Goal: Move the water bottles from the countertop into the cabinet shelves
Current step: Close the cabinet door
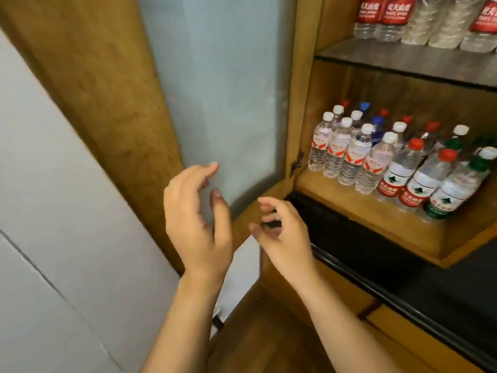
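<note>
Several water bottles (pixel 387 162) with white, red, green and blue caps stand packed on the cabinet's lower shelf (pixel 357 211) at the right. More bottles (pixel 419 20) with red labels stand on the upper shelf (pixel 403 60). My left hand (pixel 196 219) hovers in front of the open cabinet door (pixel 220 103), fingers loosely spread, holding nothing. My right hand (pixel 282 235) floats beside it near the door's lower corner, fingers relaxed and empty. The black countertop (pixel 443 286) below the shelf shows no bottle in the visible part.
The frosted-glass door in its wooden frame swings out to the left. A pale wall (pixel 53 211) fills the left side. Below the countertop are wooden drawers (pixel 390 332) and a wood floor (pixel 263 332).
</note>
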Motion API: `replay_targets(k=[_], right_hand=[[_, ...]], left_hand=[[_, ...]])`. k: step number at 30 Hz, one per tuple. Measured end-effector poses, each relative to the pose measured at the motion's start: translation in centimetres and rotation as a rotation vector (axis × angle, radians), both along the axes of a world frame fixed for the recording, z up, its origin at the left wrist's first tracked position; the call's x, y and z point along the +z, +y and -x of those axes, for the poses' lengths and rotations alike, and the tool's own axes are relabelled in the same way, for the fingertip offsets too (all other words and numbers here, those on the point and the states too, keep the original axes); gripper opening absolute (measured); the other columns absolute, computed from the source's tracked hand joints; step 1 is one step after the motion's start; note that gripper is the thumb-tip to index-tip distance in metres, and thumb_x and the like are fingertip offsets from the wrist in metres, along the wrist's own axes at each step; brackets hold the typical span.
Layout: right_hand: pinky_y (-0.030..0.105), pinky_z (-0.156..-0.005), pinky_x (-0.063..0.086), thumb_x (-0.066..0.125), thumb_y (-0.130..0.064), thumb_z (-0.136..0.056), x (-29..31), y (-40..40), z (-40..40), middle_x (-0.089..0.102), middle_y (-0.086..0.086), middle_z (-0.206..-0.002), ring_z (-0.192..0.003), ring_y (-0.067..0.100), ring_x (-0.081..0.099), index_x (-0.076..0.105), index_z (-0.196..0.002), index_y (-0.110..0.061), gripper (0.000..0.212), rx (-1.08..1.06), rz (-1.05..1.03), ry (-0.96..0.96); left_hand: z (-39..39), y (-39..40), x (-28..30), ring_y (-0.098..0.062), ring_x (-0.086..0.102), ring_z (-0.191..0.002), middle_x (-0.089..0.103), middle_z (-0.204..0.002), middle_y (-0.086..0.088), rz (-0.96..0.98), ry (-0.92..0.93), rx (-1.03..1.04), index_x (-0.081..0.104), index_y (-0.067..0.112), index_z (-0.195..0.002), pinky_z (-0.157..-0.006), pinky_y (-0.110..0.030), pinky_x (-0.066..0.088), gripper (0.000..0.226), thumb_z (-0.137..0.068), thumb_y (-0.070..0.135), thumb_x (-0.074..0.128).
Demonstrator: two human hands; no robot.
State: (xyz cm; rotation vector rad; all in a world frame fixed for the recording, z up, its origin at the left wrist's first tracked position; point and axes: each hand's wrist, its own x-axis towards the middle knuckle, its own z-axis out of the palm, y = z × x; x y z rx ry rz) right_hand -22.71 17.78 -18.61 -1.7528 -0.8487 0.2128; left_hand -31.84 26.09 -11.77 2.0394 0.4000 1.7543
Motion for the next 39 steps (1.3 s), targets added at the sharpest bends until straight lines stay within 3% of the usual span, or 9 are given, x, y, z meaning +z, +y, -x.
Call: replay_targets(k=[4,8,14,19,23,28,32,36,39], right_hand=[[0.005,-0.083,0.04,0.067,-0.058,-0.066,0.9,5.0,5.2,0.028,-0.02,-0.138,-0.125,-0.005,0.034,0.018,-0.137,-0.046,0.086,0.16,-0.058,0.025],[0.02,-0.096,0.034,0.069,-0.059,-0.058,2.1,8.7,8.8,-0.006,-0.031,-0.145,-0.133,-0.003,0.011,-0.014,-0.135,-0.056,0.112,0.193,-0.053,-0.012],[0.049,-0.107,0.035,0.069,-0.047,-0.072,2.2,12.3,10.6,-0.028,-0.018,-0.148,-0.144,0.025,0.003,-0.036,-0.124,-0.052,0.117,0.043,0.079,-0.108],[0.042,-0.109,0.036,0.07,-0.04,-0.074,1.6,13.0,11.5,-0.018,-0.008,-0.152,-0.143,0.021,-0.001,-0.034,-0.129,-0.046,0.118,-0.129,0.062,-0.213],[0.03,-0.108,0.028,0.074,-0.033,-0.073,1.2,11.8,11.9,-0.012,-0.014,-0.152,-0.143,0.016,0.0,-0.03,-0.129,-0.049,0.119,-0.201,0.038,-0.237],[0.006,-0.108,0.008,0.071,-0.034,-0.076,0.3,7.6,11.4,-0.008,-0.022,-0.152,-0.142,0.001,-0.002,-0.012,-0.141,-0.045,0.106,-0.257,0.002,-0.193],[0.032,-0.112,0.031,0.053,-0.046,-0.083,0.4,3.0,10.4,0.02,-0.011,-0.154,-0.142,0.005,0.017,0.016,-0.147,-0.026,0.076,-0.306,-0.046,-0.133],[0.021,-0.1,0.043,0.068,-0.017,-0.078,0.3,-2.4,9.4,0.046,-0.018,-0.136,-0.127,-0.002,0.041,0.036,-0.137,-0.036,0.07,-0.423,-0.14,-0.029],[0.019,-0.094,0.048,0.071,-0.013,-0.077,0.0,-6.5,8.3,0.058,-0.02,-0.117,-0.112,-0.004,0.054,0.048,-0.12,-0.043,0.057,-0.518,-0.16,0.034]], left_hand=[[3.6,3.9,2.4,-0.021,0.029,-0.135,0.028,-0.131,-0.022,-0.171,-0.145,0.168,0.04,0.004,-0.124,-0.11,-0.043,0.028,0.052,-0.076,0.001,0.061],[4.5,6.6,5.6,-0.041,0.008,-0.142,0.003,-0.151,-0.028,0.408,-0.047,-0.082,0.005,-0.002,-0.142,-0.113,-0.058,0.014,0.099,-0.068,0.031,0.063],[4.8,8.8,3.2,-0.016,0.019,-0.143,0.019,-0.152,0.002,0.405,-0.01,-0.234,0.012,0.004,-0.146,-0.116,-0.046,0.023,0.075,-0.085,-0.001,0.055],[5.8,9.5,3.6,-0.022,0.049,-0.127,0.051,-0.134,-0.017,0.508,-0.064,-0.356,0.038,0.0,-0.136,-0.104,-0.043,0.043,0.058,-0.082,-0.005,0.058],[6.3,8.1,3.5,-0.016,0.057,-0.118,0.058,-0.127,-0.01,0.447,-0.041,-0.452,0.044,0.015,-0.13,-0.093,-0.022,0.049,0.055,-0.082,-0.004,0.062],[6.1,4.4,2.1,-0.01,0.058,-0.116,0.058,-0.13,0.003,0.303,-0.016,-0.555,0.038,0.014,-0.137,-0.091,-0.024,0.052,0.062,-0.082,0.004,0.066],[4.4,0.8,1.4,0.007,0.052,-0.117,0.05,-0.133,0.017,0.086,0.059,-0.575,0.033,0.01,-0.135,-0.095,-0.015,0.046,0.062,-0.082,0.016,0.066],[1.4,-3.0,1.8,-0.033,0.037,-0.135,0.034,-0.142,-0.029,-0.072,0.156,-0.749,0.026,0.008,-0.142,-0.105,-0.051,0.039,0.071,-0.085,0.029,0.062],[-2.4,-5.5,3.1,-0.036,0.003,-0.144,0.003,-0.15,-0.025,-0.224,0.211,-0.854,-0.002,0.036,-0.141,-0.11,-0.063,0.018,0.091,-0.079,0.036,0.065]])
